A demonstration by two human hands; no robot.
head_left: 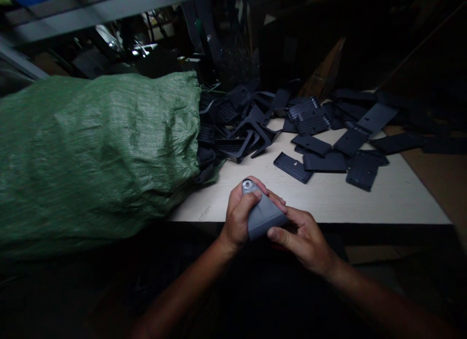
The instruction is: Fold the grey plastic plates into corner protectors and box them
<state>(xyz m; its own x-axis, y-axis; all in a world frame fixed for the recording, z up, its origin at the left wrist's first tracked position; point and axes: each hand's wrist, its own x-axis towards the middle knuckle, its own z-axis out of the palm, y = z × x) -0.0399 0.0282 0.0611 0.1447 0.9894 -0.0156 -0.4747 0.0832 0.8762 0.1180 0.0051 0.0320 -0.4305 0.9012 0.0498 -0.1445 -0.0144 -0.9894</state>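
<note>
Both hands are at a grey wedge-shaped part (267, 216), held just off the front edge of the table. It has smooth sides and a pale round fitting (247, 184) at its upper corner. My left hand (236, 216) is closed round its left side, thumb pressed on the face below the fitting. From the right, my right hand (308, 240) grips the lower right end, with the thumb near the bottom edge and fingers partly hidden behind the part.
A large green woven sack (109, 149) lies on the left, dark angled plastic pieces (251, 130) at its mouth. Several flat black plastic plates (324, 161) are scattered over the pale tabletop (328, 203). Cardboard (324, 74) stands behind; a metal beam (98, 15) crosses the upper left.
</note>
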